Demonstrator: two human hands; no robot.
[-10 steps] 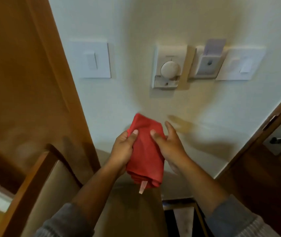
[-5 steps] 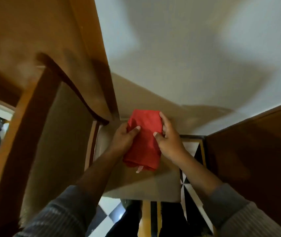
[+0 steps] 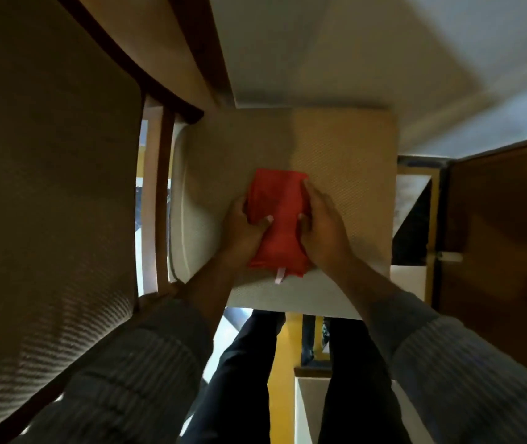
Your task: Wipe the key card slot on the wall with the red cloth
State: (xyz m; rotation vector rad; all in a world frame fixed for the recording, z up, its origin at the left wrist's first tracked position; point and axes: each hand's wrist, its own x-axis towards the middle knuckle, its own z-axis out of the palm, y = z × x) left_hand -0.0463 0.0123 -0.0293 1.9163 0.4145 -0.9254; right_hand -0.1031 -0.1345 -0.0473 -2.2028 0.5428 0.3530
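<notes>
The folded red cloth (image 3: pixel 280 216) lies low over the beige chair seat (image 3: pixel 345 155), a small white tag hanging from its near edge. My left hand (image 3: pixel 243 229) grips its left side with the thumb on top. On its right side sits my right hand (image 3: pixel 323 225), fingers running along the cloth's edge and thumb pressed on top. Whether the cloth rests on the seat or hovers just above it I cannot tell. The key card slot and the wall plates are out of view; only the lower white wall (image 3: pixel 352 52) shows.
The chair's padded backrest (image 3: pixel 47 187) with its wooden frame fills the left. A brown wooden door (image 3: pixel 506 235) stands at the right. Below are my dark trouser legs (image 3: pixel 239 379) and a black, white and yellow floor.
My view has swung down from the wall plates to the chair. Both hands have brought the cloth down from in front of the wall to the seat, still holding it.
</notes>
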